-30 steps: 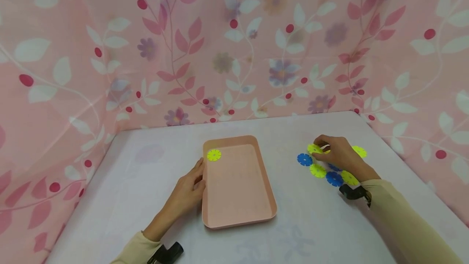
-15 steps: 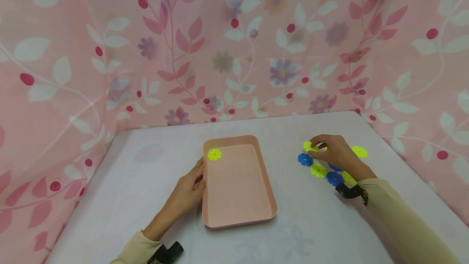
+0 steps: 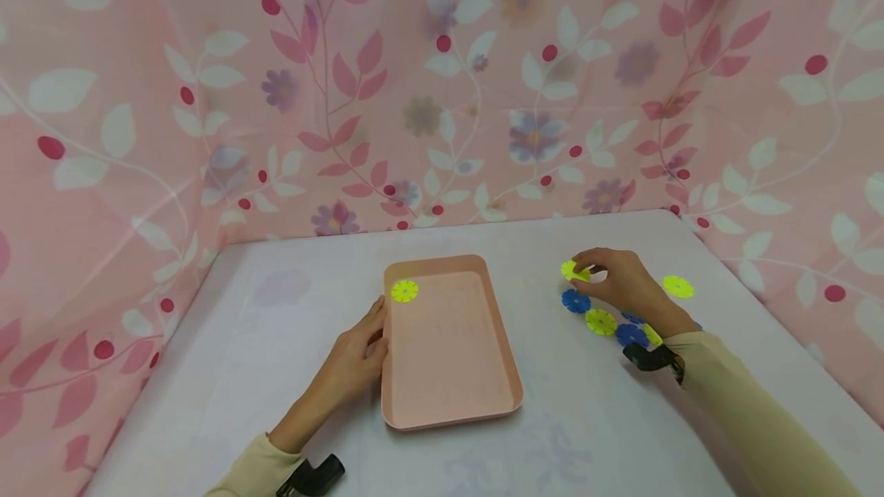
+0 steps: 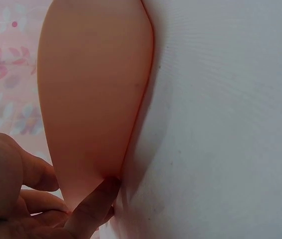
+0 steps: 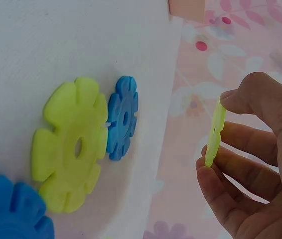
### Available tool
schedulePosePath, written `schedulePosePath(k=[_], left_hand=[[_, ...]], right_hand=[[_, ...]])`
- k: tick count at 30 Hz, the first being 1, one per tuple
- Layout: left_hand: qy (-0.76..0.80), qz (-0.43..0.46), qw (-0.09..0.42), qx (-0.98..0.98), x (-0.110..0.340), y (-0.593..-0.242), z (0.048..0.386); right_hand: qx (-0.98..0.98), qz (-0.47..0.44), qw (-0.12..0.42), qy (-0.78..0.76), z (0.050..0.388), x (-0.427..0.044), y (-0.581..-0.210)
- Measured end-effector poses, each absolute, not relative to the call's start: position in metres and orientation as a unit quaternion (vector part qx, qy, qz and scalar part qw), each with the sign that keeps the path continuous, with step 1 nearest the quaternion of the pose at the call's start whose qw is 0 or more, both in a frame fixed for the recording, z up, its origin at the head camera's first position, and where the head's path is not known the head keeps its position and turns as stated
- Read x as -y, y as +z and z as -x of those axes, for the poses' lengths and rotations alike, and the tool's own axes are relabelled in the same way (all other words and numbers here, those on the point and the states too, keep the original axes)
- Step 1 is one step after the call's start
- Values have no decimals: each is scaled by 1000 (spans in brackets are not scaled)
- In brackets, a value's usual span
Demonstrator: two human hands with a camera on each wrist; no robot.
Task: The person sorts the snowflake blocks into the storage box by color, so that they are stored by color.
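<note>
In the head view my right hand point(image 3: 625, 286) pinches a yellow-green notched disc point(image 3: 572, 271) above the table, just behind a blue disc point(image 3: 576, 301). The right wrist view shows that disc point(image 5: 214, 134) edge-on between the thumb and fingers of the hand point(image 5: 260, 159). My left hand point(image 3: 351, 363) rests against the left side of a pink tray point(image 3: 452, 419), its fingers fairly straight. From the left wrist, the fingertips of the hand point(image 4: 41, 204) touch the tray's outer wall point(image 4: 96, 99). One yellow-green disc point(image 3: 404, 291) lies inside the tray at the far left corner.
Under and before my right forearm lie several discs, among them a yellow-green one point(image 3: 601, 321) and a blue one point(image 3: 631, 335). Another yellow-green disc point(image 3: 678, 287) lies farther right. A floral curtain point(image 3: 442, 98) stands behind and beside the white table point(image 3: 276, 313).
My right hand has moved left and slightly up with the pinched disc, from over the pile to behind the leftmost blue disc. The left hand and tray have stayed put.
</note>
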State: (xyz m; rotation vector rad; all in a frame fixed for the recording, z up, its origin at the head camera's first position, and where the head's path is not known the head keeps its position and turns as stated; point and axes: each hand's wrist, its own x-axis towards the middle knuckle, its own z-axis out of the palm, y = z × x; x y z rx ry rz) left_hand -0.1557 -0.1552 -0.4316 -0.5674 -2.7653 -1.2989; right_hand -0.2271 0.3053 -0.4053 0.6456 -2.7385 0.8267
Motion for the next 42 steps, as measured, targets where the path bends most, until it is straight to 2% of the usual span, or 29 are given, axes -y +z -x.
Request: schedulePosePath(k=[5, 17, 42], left_hand=[[-417, 181, 12, 891, 155, -432, 157], [-417, 193, 34, 887, 155, -432, 156], [-429, 196, 40, 881, 152, -433, 156]], right_hand=[[925, -227, 110, 283, 228, -298, -402], [908, -258, 137, 300, 234, -278, -396], [910, -233, 119, 321, 239, -242, -380]])
